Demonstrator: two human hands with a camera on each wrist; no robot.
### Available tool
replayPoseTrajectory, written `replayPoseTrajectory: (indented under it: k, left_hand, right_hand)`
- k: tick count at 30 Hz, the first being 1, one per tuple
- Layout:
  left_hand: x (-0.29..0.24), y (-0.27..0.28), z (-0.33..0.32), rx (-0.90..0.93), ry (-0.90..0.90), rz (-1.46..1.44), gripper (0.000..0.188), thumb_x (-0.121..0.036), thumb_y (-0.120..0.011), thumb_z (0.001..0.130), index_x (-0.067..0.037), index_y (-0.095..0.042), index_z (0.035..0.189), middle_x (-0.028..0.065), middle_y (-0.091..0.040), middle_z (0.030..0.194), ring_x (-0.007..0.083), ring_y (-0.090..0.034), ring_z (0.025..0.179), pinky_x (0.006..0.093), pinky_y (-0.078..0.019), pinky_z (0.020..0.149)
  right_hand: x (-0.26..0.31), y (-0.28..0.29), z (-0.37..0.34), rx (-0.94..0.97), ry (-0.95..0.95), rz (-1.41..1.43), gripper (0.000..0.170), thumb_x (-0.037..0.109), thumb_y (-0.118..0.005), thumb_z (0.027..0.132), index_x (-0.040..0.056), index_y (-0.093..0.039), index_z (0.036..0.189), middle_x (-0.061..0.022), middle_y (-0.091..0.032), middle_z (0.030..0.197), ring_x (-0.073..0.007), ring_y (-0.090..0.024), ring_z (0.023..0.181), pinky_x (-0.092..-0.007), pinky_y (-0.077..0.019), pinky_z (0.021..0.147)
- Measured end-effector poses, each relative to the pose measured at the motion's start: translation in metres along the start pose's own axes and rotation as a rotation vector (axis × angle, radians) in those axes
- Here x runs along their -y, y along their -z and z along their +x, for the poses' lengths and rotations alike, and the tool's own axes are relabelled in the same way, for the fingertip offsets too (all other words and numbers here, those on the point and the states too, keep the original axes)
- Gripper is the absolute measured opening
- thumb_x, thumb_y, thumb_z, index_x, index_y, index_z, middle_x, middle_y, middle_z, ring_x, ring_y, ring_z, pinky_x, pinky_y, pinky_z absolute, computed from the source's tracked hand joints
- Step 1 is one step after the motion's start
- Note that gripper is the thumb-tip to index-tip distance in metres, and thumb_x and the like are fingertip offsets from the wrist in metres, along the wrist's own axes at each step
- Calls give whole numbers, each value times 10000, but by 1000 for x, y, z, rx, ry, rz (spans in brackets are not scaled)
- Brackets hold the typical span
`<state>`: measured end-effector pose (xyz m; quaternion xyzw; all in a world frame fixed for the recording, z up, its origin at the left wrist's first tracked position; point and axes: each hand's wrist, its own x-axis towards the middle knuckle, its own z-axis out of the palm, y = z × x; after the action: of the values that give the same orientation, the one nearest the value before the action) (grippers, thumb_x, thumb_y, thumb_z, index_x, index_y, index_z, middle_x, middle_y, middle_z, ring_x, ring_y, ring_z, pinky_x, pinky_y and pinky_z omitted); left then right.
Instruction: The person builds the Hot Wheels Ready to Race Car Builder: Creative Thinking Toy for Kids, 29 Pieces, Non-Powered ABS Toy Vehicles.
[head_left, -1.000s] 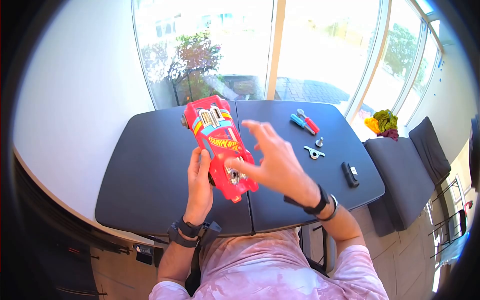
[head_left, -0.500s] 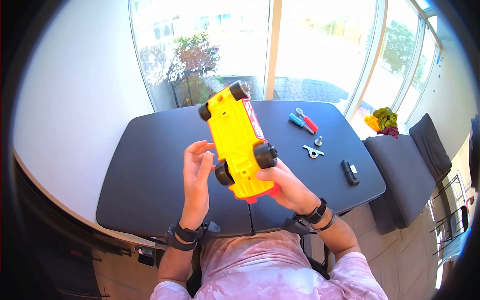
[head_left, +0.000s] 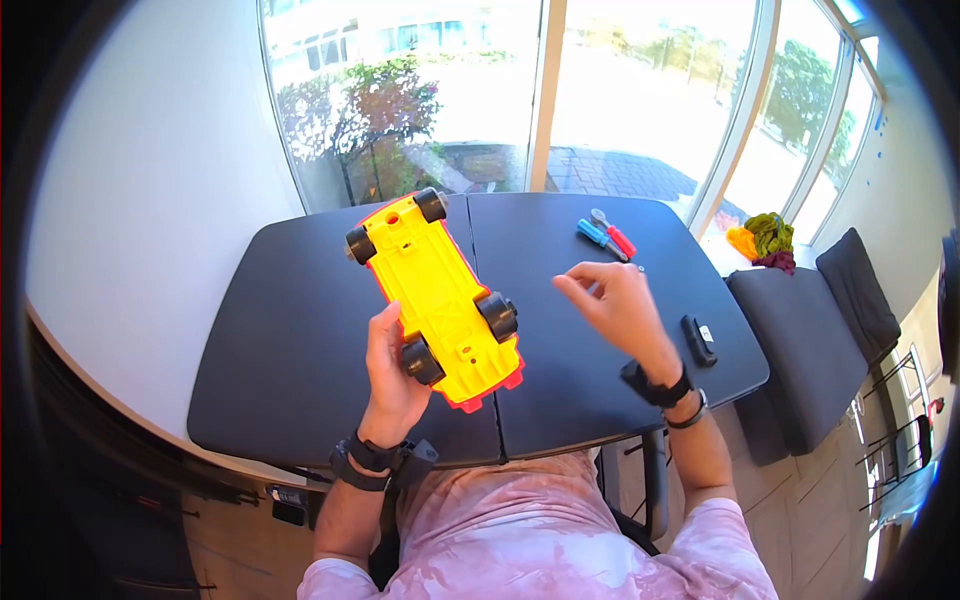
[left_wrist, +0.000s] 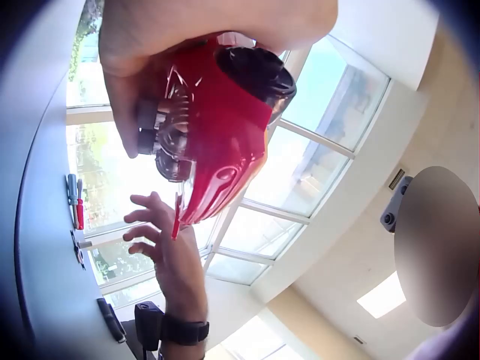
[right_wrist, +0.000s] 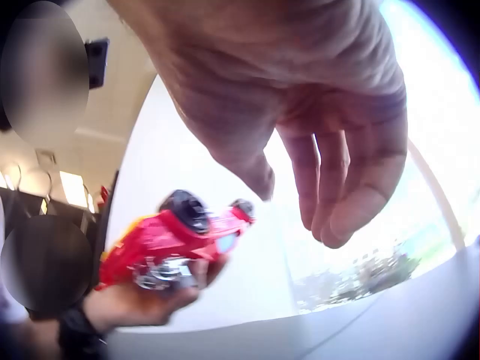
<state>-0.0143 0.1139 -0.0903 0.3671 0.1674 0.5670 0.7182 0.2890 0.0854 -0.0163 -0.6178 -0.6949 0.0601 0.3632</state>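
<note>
My left hand [head_left: 392, 375] grips a toy car [head_left: 432, 285] by its side, above the table. The car's yellow underside and black wheels face up in the head view. Its red body and chrome engine show in the left wrist view. My right hand [head_left: 622, 305] hovers to the right of the car, apart from it, fingers loosely bent and holding nothing. A blue-handled screwdriver [head_left: 600, 238] and a red-handled tool [head_left: 620, 242] lie beyond that hand. In the left wrist view, a small metal piece [left_wrist: 79, 249] lies on the table; the right hand mostly hides it in the head view.
The black table [head_left: 290, 330] has a seam down its middle. A black case-like object [head_left: 699, 342] lies near its right edge. Beside it stands a dark grey bench [head_left: 800, 350] with coloured cloths [head_left: 768, 244] behind. Large windows rise past the far edge.
The car was turned over from red top to yellow underside. My right hand took its near end, then let go and moved right, while my left hand came back onto its side.
</note>
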Motion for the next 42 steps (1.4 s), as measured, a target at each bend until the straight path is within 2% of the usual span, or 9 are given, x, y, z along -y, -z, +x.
replayPoseTrajectory:
  k: [2, 8, 17, 24, 27, 29, 35, 38, 42]
  left_hand:
    - [1, 4, 0, 3, 2, 10, 643, -598, -556, 1133, -77, -651, 1498, 74, -772, 1452, 197, -777, 1256, 368, -590, 1081]
    - [4, 2, 2, -8, 12, 53, 651, -604, -555, 1130, -65, -664, 1477, 93, -781, 1433, 202, -776, 1252, 373, -588, 1086]
    - [2, 0, 0, 29, 18, 85, 653, -584, -564, 1127, -49, -655, 1489, 114, -779, 1438, 216, -778, 1256, 372, -588, 1094]
    - [4, 4, 0, 20, 26, 104, 638, -573, -571, 1125, -56, -655, 1488, 114, -775, 1441, 210, -771, 1252, 376, -584, 1087]
    - [5, 2, 1, 10, 29, 119, 627, -569, -569, 1126, -59, -655, 1480, 113, -773, 1434, 207, -763, 1254, 384, -582, 1078]
    - [5, 5, 1, 42, 42, 127, 622, -567, -568, 1126, -63, -648, 1481, 115, -770, 1432, 208, -758, 1260, 387, -583, 1075]
    - [1, 7, 6, 133, 78, 164, 634, -558, -559, 1127, -79, -564, 1543, 127, -746, 1458, 216, -749, 1281, 389, -585, 1099]
    - [-1, 5, 5, 149, 105, 187, 646, -541, -556, 1126, -81, -517, 1578, 124, -729, 1469, 218, -740, 1296, 390, -579, 1121]
    - [1, 2, 2, 172, 113, 220, 662, -514, -571, 1115, -70, -490, 1600, 116, -697, 1491, 222, -709, 1341, 397, -557, 1158]
  right_hand:
    - [-52, 5, 9, -49, 32, -244, 238, 265, -807, 1012, 35, -867, 1012, -177, -830, 895, -368, -819, 847, -451, -651, 782]
    - [-143, 9, 14, 88, -147, -519, 219, 209, -841, 942, 59, -859, 1101, -184, -832, 1075, -406, -786, 1085, -509, -622, 977]
    - [-161, -2, 10, 171, -94, -523, 211, 187, -906, 869, 31, -860, 1003, -172, -828, 1036, -379, -759, 1084, -477, -602, 975]
    - [-156, -3, 10, 93, -21, -508, 173, 106, -866, 801, 13, -840, 944, -201, -808, 965, -415, -778, 908, -489, -634, 869]
    - [-140, 1, 16, -7, 37, -429, 184, 110, -860, 808, 10, -836, 960, -203, -806, 972, -421, -776, 890, -481, -633, 853]
    - [-85, 13, 20, -87, 61, -319, 180, 91, -846, 827, 9, -830, 986, -188, -804, 992, -405, -775, 938, -464, -627, 874]
    - [63, 29, 31, -309, 568, -109, 247, 8, -803, 891, 26, -801, 1138, -114, -764, 1110, -328, -726, 1073, -438, -605, 950]
    - [100, 18, 41, -279, 778, -60, 306, 34, -847, 899, 51, -826, 1203, -79, -774, 1130, -292, -722, 1057, -390, -607, 930]
    - [116, -10, 54, -169, 792, -124, 255, 126, -786, 957, 49, -809, 1200, -88, -732, 1127, -314, -657, 1142, -452, -561, 1035]
